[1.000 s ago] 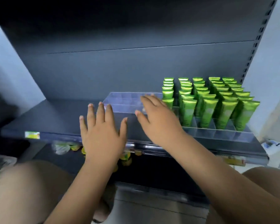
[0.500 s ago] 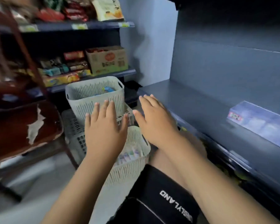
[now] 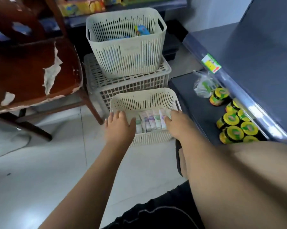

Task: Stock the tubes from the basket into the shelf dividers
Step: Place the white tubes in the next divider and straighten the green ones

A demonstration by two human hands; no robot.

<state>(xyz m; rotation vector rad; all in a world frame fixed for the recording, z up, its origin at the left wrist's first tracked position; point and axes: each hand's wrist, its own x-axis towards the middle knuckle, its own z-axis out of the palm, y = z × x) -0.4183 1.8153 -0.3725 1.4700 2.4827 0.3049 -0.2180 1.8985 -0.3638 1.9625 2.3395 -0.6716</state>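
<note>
Row of pastel tubes (image 3: 149, 120) sits in the near cream basket (image 3: 144, 96) on the floor. Left hand (image 3: 119, 129) spread, empty. Right hand (image 3: 177, 125) beside the end tube, grip unclear. Shelf dividers out of view. Judged: this batch still unstocked, no tube lifted yet.

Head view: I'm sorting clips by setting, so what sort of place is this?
Most likely a small shop, mid-restocking: a price tag on the shelf edge, yellow-lidded jars grouped on the lower shelf, and a basket of tubes on the floor.

Pale tiled floor (image 3: 40, 179); worn brown chair (image 3: 32, 71) at left.
</note>
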